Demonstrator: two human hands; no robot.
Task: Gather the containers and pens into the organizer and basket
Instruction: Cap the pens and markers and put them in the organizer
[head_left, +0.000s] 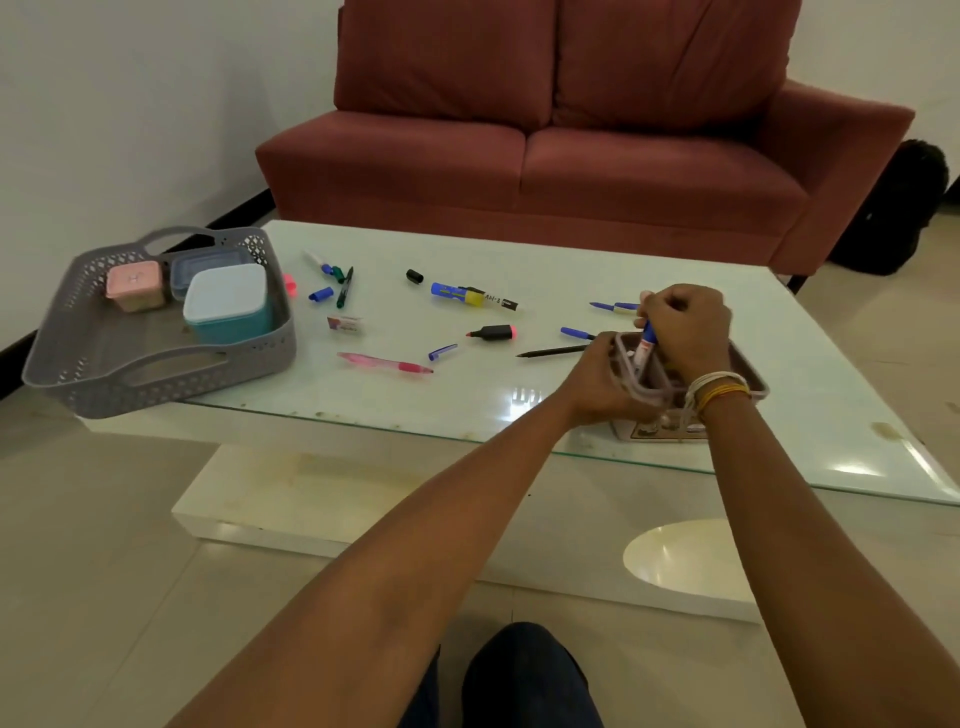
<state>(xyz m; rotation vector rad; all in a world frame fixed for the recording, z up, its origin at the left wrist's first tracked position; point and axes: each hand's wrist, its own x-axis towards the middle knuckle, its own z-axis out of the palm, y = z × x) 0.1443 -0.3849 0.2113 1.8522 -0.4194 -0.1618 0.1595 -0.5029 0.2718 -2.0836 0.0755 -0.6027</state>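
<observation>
A pinkish-brown organizer (655, 391) stands near the table's front right edge. My left hand (602, 382) grips its left side. My right hand (685, 327) holds a blue marker (645, 347) upright, its lower end inside the organizer. At the table's left corner sits a grey basket (156, 364) holding a teal container with a white lid (228, 304), a pink container (133, 283) and a clear one (208, 260). Several pens and caps lie loose on the glass: a pink pen (384, 362), a black-and-pink highlighter (492, 332), a black pencil (553, 351), a blue-and-yellow marker (460, 294).
The glass-topped white coffee table (467, 405) has a red sofa (545, 156) behind it. A small eraser (345, 323), a black cap (414, 276) and blue caps (321, 294) lie among the pens. A dark bag (898, 208) sits on the floor at far right.
</observation>
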